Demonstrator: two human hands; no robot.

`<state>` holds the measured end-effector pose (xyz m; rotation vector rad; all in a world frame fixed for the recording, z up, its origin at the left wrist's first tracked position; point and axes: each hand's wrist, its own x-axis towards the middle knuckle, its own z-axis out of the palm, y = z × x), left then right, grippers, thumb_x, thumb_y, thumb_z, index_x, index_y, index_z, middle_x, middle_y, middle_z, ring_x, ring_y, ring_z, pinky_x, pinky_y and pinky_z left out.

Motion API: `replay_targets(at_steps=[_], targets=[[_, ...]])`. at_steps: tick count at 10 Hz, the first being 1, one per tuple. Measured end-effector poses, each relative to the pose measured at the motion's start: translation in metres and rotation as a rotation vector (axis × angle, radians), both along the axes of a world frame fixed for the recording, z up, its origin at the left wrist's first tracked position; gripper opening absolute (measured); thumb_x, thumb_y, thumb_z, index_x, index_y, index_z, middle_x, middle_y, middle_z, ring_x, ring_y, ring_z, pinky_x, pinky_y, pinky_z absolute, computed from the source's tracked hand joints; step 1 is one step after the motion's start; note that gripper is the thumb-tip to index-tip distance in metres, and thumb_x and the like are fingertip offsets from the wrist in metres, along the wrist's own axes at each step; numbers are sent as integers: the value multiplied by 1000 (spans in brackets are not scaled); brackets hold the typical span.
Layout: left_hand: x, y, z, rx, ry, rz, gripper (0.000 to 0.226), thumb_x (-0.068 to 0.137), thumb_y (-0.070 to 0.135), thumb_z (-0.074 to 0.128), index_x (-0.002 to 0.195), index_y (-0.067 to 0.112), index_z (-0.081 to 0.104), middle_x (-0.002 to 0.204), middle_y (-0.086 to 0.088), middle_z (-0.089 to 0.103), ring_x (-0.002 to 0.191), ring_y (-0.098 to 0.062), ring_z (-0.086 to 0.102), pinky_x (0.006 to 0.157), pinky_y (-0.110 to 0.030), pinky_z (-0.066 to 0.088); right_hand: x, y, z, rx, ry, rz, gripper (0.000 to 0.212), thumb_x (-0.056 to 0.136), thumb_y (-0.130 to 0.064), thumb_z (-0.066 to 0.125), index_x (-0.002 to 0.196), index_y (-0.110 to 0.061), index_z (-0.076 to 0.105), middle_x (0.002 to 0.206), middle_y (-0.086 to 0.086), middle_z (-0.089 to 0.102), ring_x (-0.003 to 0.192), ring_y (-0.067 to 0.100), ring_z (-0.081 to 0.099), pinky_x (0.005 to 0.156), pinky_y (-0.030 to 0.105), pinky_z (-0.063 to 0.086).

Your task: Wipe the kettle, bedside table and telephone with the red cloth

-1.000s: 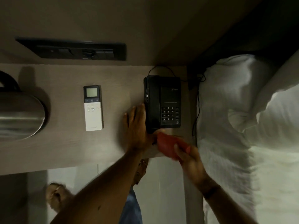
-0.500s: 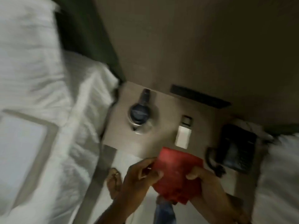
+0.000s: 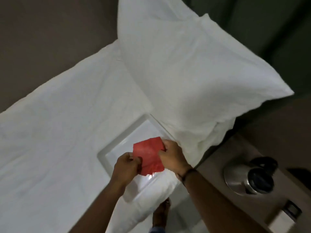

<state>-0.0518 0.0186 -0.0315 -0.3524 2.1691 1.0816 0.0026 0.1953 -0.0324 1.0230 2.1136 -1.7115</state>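
Note:
Both hands hold the red cloth (image 3: 147,155) above a white tray (image 3: 107,148) that lies on the bed. My left hand (image 3: 125,167) pinches the cloth's lower left edge. My right hand (image 3: 171,156) pinches its upper right edge. The steel kettle (image 3: 247,177) with a black lid stands on the bedside table (image 3: 218,167) at the lower right, well apart from both hands. The telephone is out of view.
A white bed sheet (image 3: 58,140) fills the left and centre. A large white pillow (image 3: 185,64) lies at the head of the bed beside the table. A white remote control (image 3: 284,219) rests on the table near the bottom right corner. My foot (image 3: 161,214) shows below.
The view has swung left from the bedside table to the bed. Both hands now hold the red cloth over the tray; the telephone has left the frame.

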Motion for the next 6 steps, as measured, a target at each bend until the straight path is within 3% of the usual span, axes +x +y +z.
replay_targets(at_steps=[1, 2, 3, 4, 5, 6], targets=[[-23, -9, -30, -143, -21, -20, 21, 89, 23, 72, 109, 16, 76, 97, -9, 82, 91, -32, 79, 95, -50, 64, -38, -19, -23, 194, -142, 57, 27, 90, -5, 56, 108, -8, 76, 108, 14, 80, 106, 37, 75, 89, 37, 59], [-32, -14, -48, -248, -8, -81, 22, 86, 27, 75, 108, 24, 74, 104, -5, 80, 101, -31, 75, 98, -42, 60, -51, -33, -42, 330, -241, 72, 25, 97, -10, 58, 119, -11, 71, 122, 12, 76, 118, 36, 71, 99, 40, 56], [-33, -21, -64, -323, 50, -113, 22, 84, 26, 77, 105, 27, 69, 101, 1, 77, 103, -29, 74, 96, -39, 58, -52, -42, -54, 453, -301, 93, 23, 98, -8, 60, 119, -12, 64, 126, 11, 73, 120, 34, 68, 100, 42, 54], [-31, -26, -68, -345, 135, -117, 30, 84, 29, 81, 106, 28, 60, 99, 4, 70, 101, -28, 72, 89, -39, 54, -49, -45, -48, 475, -299, 90, 45, 90, -15, 81, 125, -12, 55, 128, 11, 71, 119, 34, 70, 98, 45, 58], [-25, -23, -60, -380, 300, -195, 39, 84, 29, 82, 114, 28, 56, 109, 0, 65, 102, -32, 69, 84, -43, 57, -41, -42, -27, 416, -257, 1, 59, 84, -20, 89, 129, -14, 51, 129, 8, 69, 118, 33, 71, 99, 45, 59], [-15, -7, -41, -395, 585, -417, 42, 87, 29, 79, 124, 29, 58, 118, -1, 65, 106, -29, 65, 86, -46, 59, -25, -36, 5, 352, -92, -282, 43, 85, -31, 86, 116, -21, 58, 105, -3, 71, 96, 22, 72, 88, 37, 57]])
